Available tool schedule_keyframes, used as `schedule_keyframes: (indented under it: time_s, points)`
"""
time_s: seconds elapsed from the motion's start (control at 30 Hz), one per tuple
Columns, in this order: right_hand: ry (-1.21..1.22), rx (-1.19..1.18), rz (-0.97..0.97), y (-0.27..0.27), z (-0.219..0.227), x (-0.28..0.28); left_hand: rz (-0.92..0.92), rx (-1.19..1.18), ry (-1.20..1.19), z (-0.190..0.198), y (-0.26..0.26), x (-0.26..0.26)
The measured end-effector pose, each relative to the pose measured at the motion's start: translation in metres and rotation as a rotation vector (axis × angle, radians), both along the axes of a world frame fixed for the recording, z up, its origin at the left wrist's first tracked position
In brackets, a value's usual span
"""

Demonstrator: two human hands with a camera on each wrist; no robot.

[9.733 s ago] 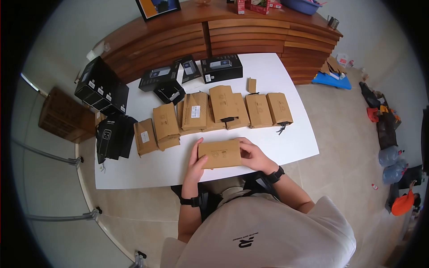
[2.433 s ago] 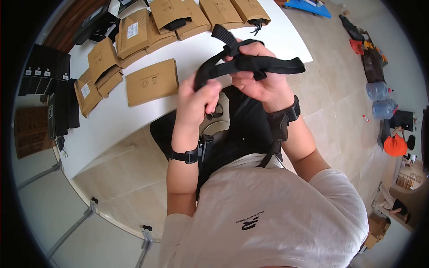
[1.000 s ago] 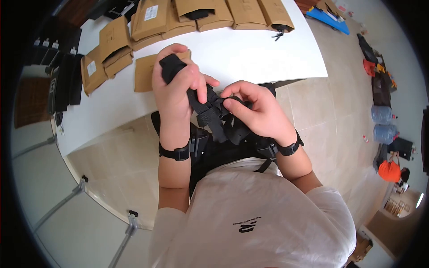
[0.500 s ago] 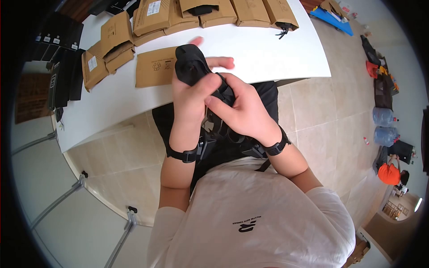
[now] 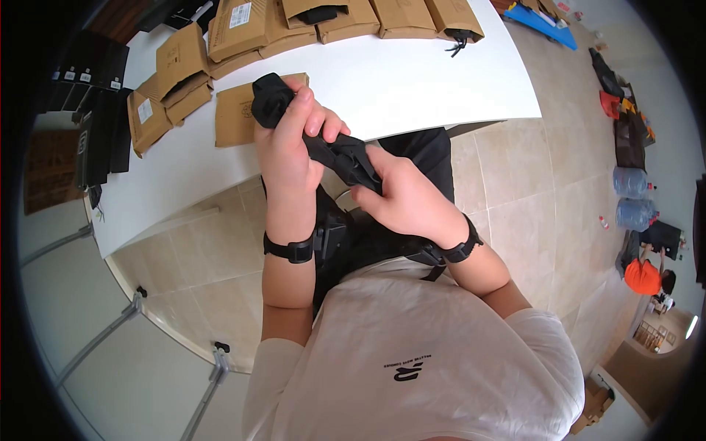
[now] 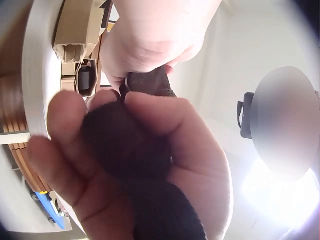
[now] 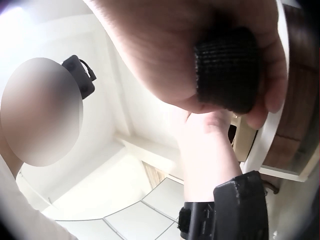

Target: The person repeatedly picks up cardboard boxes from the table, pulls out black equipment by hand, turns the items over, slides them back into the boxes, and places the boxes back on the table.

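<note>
A bundled black webbing strap [image 5: 346, 160] stretches between my two hands, just off the table's front edge and above my lap. My left hand [image 5: 285, 151] grips its upper end, fingers curled round it and a loop sticking out past the thumb. In the left wrist view the strap [image 6: 130, 145] crosses the palm between thumb and fingers. My right hand [image 5: 408, 197] holds the lower end, thumb laid along it. Ribbed webbing [image 7: 227, 70] shows bunched in that hand in the right wrist view. A flat brown cardboard box [image 5: 232, 121] lies on the table behind my left hand, partly covered by it.
Several brown cardboard boxes [image 5: 353, 26] line the far side of the white table [image 5: 434, 88], some with black items poking out. Black boxes [image 5: 95, 125] stand at the left. A person in orange [image 5: 642, 278] and large water bottles [image 5: 632, 213] are far right.
Earlier my hands held the cardboard box, which now lies on the table. The strap, loose and looped before, is now gathered into a tighter bundle, and my right hand has moved down along it.
</note>
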State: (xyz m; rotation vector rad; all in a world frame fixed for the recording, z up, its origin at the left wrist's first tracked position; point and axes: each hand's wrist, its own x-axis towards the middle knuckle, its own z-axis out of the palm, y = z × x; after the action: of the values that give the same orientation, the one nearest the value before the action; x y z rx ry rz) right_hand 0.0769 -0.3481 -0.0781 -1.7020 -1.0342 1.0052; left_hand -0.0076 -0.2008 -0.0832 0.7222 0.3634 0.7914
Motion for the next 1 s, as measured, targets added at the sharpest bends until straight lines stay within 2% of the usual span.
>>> schedule_keyframes:
  time_s: [0.07, 0.27, 0.33, 0.37, 0.43, 0.47, 0.5, 0.57, 0.6, 0.63, 0.7, 0.73, 0.77, 0.87, 0.9, 0.93, 0.97, 1.0]
  points:
    - [-0.064, 0.005, 0.068, -0.004, -0.003, 0.001, 0.029, 0.029, 0.045, -0.002, 0.0, -0.002]
    - [-0.158, -0.043, 0.075, -0.012, 0.013, 0.005, 0.093, 0.301, 0.27, -0.003, 0.001, -0.01]
    - [-0.211, -0.081, 0.122, -0.015, 0.022, 0.01, 0.015, 0.448, 0.441, -0.003, 0.002, -0.015]
    - [-0.265, -0.12, 0.166, -0.015, 0.027, 0.012, 0.017, 0.448, 0.443, -0.003, 0.002, -0.017]
    - [-0.254, -0.134, 0.21, -0.014, 0.038, 0.017, -0.189, 0.551, 0.551, -0.003, 0.0, -0.023]
    - [-0.243, -0.149, 0.253, -0.014, 0.041, 0.019, -0.257, 0.626, 0.486, -0.005, 0.0, -0.025]
    - [-0.242, -0.15, 0.252, -0.013, 0.04, 0.023, -0.402, 0.516, 0.36, -0.005, -0.001, -0.027]
    - [-0.222, -0.152, 0.302, -0.007, 0.038, 0.032, -0.57, 0.553, 0.264, -0.003, -0.002, -0.024]
    - [-0.228, -0.154, 0.329, -0.004, 0.036, 0.036, -0.599, 0.585, 0.24, -0.005, -0.009, -0.021]
    - [-0.226, -0.153, 0.328, -0.001, 0.034, 0.038, -0.629, 0.73, 0.335, 0.0, -0.01, -0.022]
    - [-0.231, -0.181, 0.379, 0.003, 0.03, 0.04, -0.65, 0.828, 0.416, -0.005, -0.017, -0.019]
    - [-0.25, -0.337, 0.422, 0.007, 0.037, 0.042, -0.653, 0.858, 0.507, -0.005, -0.018, -0.02]
    - [-0.247, -0.338, 0.421, 0.007, 0.037, 0.041, -0.723, 0.801, 0.613, -0.002, -0.016, -0.023]
    - [-0.284, -0.19, 0.253, 0.003, 0.032, 0.039, -0.736, 0.747, 0.65, -0.001, -0.016, -0.025]
    - [-0.285, -0.191, 0.256, 0.002, 0.029, 0.038, -0.662, 0.717, 0.622, -0.005, -0.015, -0.027]
    - [-0.18, -0.115, 0.171, 0.001, 0.026, 0.036, -0.589, 0.69, 0.594, -0.007, -0.015, -0.028]
    - [-0.076, -0.038, 0.085, 0.0, 0.025, 0.034, -0.586, 0.691, 0.593, -0.008, -0.014, -0.029]
    - [-0.098, -0.075, 0.103, 0.0, 0.029, 0.034, -0.598, 0.539, 0.601, -0.008, -0.014, -0.03]
